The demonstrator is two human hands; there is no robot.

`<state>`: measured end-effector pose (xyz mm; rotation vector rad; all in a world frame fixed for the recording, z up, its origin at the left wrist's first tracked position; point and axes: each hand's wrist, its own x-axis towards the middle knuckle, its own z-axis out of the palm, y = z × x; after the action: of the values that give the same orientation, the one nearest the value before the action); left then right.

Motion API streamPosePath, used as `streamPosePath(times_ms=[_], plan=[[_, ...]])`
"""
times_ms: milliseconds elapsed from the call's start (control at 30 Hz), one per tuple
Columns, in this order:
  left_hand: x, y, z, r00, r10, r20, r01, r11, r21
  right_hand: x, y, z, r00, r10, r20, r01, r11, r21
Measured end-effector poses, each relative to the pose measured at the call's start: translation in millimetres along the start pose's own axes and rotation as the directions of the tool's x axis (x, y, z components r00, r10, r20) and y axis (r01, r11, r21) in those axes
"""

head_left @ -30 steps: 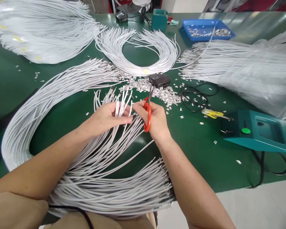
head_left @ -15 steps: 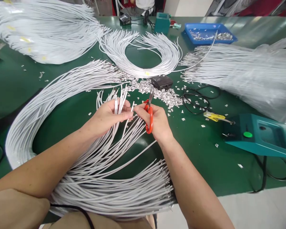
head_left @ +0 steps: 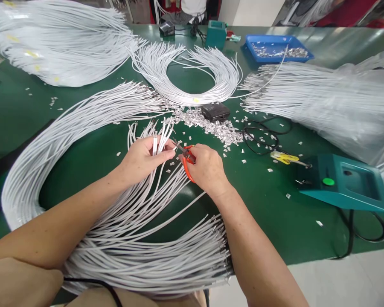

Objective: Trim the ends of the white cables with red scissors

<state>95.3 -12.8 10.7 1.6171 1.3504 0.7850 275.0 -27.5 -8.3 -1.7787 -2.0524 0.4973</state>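
My left hand point(head_left: 143, 158) grips a small bunch of thin white wires point(head_left: 160, 140), their ends fanned upward past my fingers. My right hand point(head_left: 205, 168) holds red-handled scissors point(head_left: 186, 154), blades pointing left and touching the wire ends beside my left thumb. These wires belong to a big curved bundle point(head_left: 141, 251) lying on the green table point(head_left: 269, 200) in front of me. A heap of small silvery cut-off bits point(head_left: 211, 123) lies just beyond my hands.
More white wire bundles lie at far left point(head_left: 57, 42), centre back point(head_left: 192, 72) and right point(head_left: 323, 94). A black box point(head_left: 215, 111), black cable point(head_left: 262, 134), yellow tool point(head_left: 284, 157), green machine point(head_left: 345, 181) and blue tray point(head_left: 277, 44) sit to the right.
The scissors have swung from pointing upward to pointing left, onto the wire ends in my left hand. My right hand shifted slightly left; the left hand stays on the wires.
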Motion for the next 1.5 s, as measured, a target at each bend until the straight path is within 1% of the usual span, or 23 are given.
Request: streamPosePath(times_ms=[133, 300, 367, 433, 500, 533, 600, 667, 733, 800, 833, 900, 967, 1033, 1100, 1167, 1233, 1267, 1333, 1367, 1400, 1467, 1500], plan=[[1, 1, 0.1, 0.999, -0.013, 0.034, 0.013, 1.000, -0.002, -1, 2, 3, 1.000, -0.016, -0.015, 0.015, 1.000, -0.025], [1, 0, 0.3, 0.995, -0.072, 0.063, 0.079, 0.990, -0.119, -1, 5, 8, 0.998, -0.036, -0.042, 0.038, 0.998, 0.055], [1, -1, -0.4, 0.994, -0.079, 0.082, 0.091, 0.985, -0.148, 0, 6, 6, 0.999, -0.027, -0.042, 0.031, 0.994, 0.105], [1, -2, -1.2, 0.990, -0.080, 0.114, 0.100, 0.977, -0.186, 2, 7, 2, 0.999, 0.012, -0.037, -0.003, 0.973, 0.231], [1, -3, -1.6, 0.983, -0.084, 0.161, 0.123, 0.960, -0.253, 3, 7, -4, 0.997, 0.065, -0.036, -0.043, 0.893, 0.448], [1, -3, -1.5, 0.978, -0.087, 0.191, 0.141, 0.945, -0.295, 3, 6, -8, 0.996, 0.083, -0.030, -0.051, 0.825, 0.563], [1, -3, -0.8, 0.963, -0.086, 0.256, 0.180, 0.912, -0.369, 3, 5, -14, 0.997, 0.072, -0.006, -0.044, 0.670, 0.741], [1, -1, 0.1, 0.944, -0.080, 0.319, 0.213, 0.887, -0.409, 2, 3, -18, 1.000, 0.010, 0.025, -0.027, 0.546, 0.837], [0, 1, 0.9, 0.928, -0.069, 0.367, 0.233, 0.874, -0.427, 2, 2, -19, 0.997, -0.067, 0.048, -0.012, 0.457, 0.889], [0, 3, 1.4, 0.918, -0.064, 0.392, 0.248, 0.864, -0.439, 3, 3, -18, 0.991, -0.119, 0.061, -0.009, 0.392, 0.920], [0, 3, 1.5, 0.916, -0.068, 0.394, 0.254, 0.860, -0.442, 3, 3, -16, 0.990, -0.127, 0.064, -0.012, 0.378, 0.926], [0, 3, 1.6, 0.920, -0.096, 0.380, 0.271, 0.857, -0.439, 4, 4, -13, 0.993, -0.104, 0.059, -0.013, 0.397, 0.918], [-1, 2, 1.9, 0.928, -0.138, 0.347, 0.286, 0.860, -0.422, 4, 4, -11, 0.998, -0.049, 0.031, -0.005, 0.450, 0.893], [-1, 1, 2.5, 0.942, -0.167, 0.292, 0.283, 0.864, -0.417, 3, 1, -9, 1.000, 0.023, 0.004, -0.015, 0.488, 0.873], [-1, 0, 3.4, 0.959, -0.186, 0.216, 0.262, 0.873, -0.412, 1, -3, -9, 0.996, 0.086, -0.017, -0.029, 0.505, 0.862], [-2, 0, 4.3, 0.973, -0.194, 0.125, 0.228, 0.891, -0.393, 0, -7, -9, 0.997, 0.073, -0.036, -0.006, 0.511, 0.859], [-2, 0, 5.2, 0.979, -0.192, 0.065, 0.203, 0.911, -0.358, -1, -8, -9, 0.998, 0.042, -0.048, 0.022, 0.481, 0.877], [-2, 0, 5.6, 0.980, -0.189, 0.055, 0.196, 0.918, -0.343, -1, -9, -9, 0.997, 0.058, -0.056, 0.024, 0.455, 0.890], [-2, 1, 6.2, 0.981, -0.184, 0.058, 0.193, 0.927, -0.323, 0, -8, -9, 0.986, 0.150, -0.066, -0.002, 0.408, 0.913], [-2, 1, 6.3, 0.982, -0.180, 0.065, 0.191, 0.929, -0.317, 0, -7, -9, 0.979, 0.191, -0.064, -0.018, 0.399, 0.917], [-2, 1, 6.1, 0.982, -0.175, 0.068, 0.187, 0.931, -0.313, 1, -7, -9, 0.978, 0.201, -0.055, -0.032, 0.403, 0.915], [-2, 0, 4.4, 0.982, -0.165, 0.097, 0.186, 0.936, -0.299, 1, -6, -9, 0.989, 0.145, -0.012, -0.053, 0.431, 0.901], [-2, 0, 2.8, 0.979, -0.156, 0.133, 0.189, 0.940, -0.285, 2, -6, -9, 0.993, 0.114, 0.011, -0.061, 0.445, 0.893]])
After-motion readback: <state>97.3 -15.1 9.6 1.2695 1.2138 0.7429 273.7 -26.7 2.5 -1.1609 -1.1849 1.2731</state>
